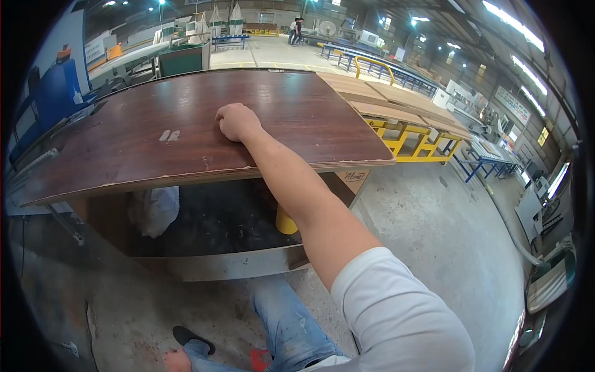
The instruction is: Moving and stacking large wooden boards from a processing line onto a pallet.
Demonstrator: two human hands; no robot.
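R arm (310, 204) nearest, fist-closed grip (237, 121) leaning on dark board (155, 136); overhang at 6 o'clock may tip, L hand (176, 361) low, grip unclear.

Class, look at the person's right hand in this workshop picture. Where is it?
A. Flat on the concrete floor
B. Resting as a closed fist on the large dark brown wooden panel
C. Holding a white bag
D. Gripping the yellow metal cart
B: the right hand lies curled into a fist on the large dark brown wooden panel, with the forearm stretched across the panel's front edge.
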